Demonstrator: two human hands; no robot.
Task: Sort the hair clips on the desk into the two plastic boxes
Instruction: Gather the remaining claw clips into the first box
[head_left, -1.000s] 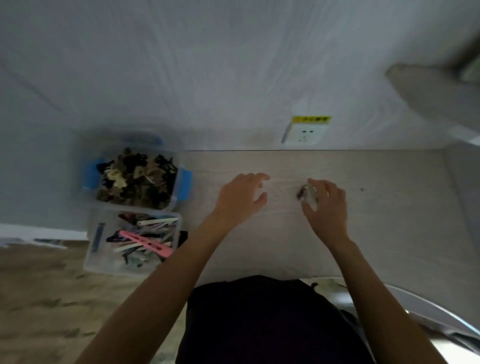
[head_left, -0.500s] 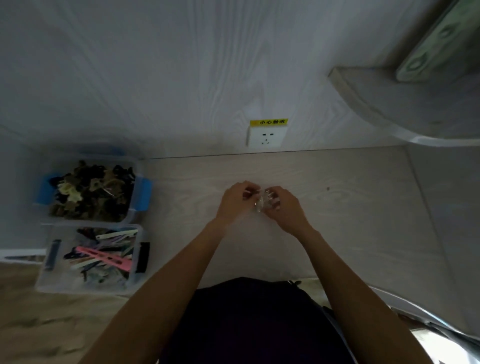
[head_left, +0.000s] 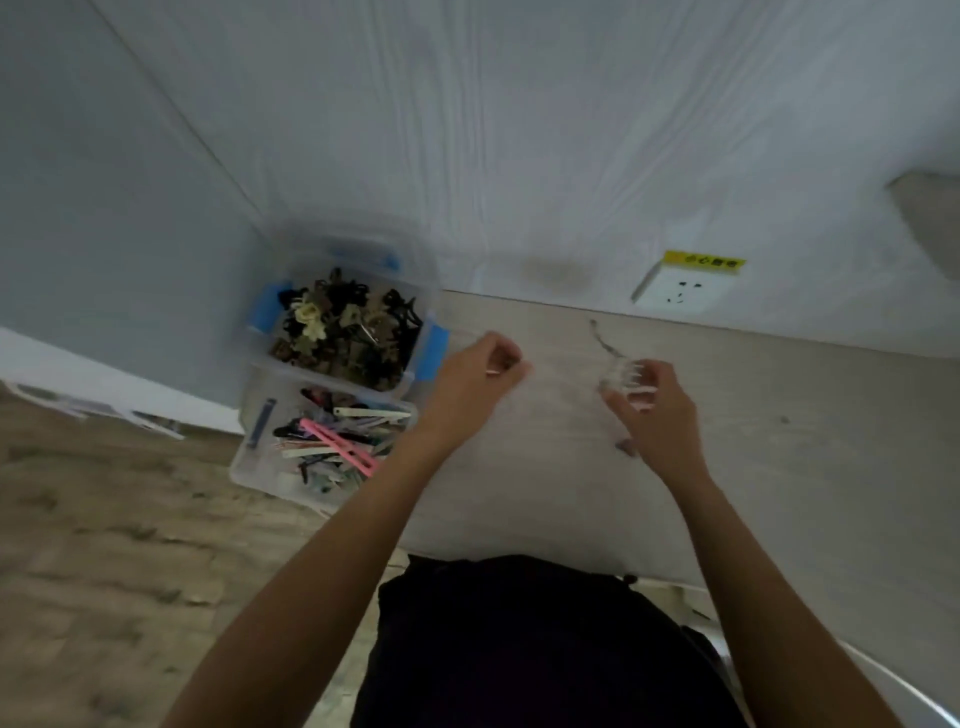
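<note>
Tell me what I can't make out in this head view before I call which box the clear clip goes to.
- Clear clip in the right hand: blurred and see-through, so its type is unclear.
- Left hand: fingers curled; whether they hold anything cannot be told.
- Small dark item on the desk: too blurred to name.
- Near box: its right corner is hidden behind the left forearm.

Desk (head_left: 779, 467): right hand (head_left: 657, 415) pinching clear claw clip (head_left: 621, 371); left hand (head_left: 472, 384) curled, contents unclear. Far left: claw-clip box (head_left: 431, 353); nearer, flat-clip box (head_left: 249, 457). Wall socket (head_left: 675, 293) far right.
</note>
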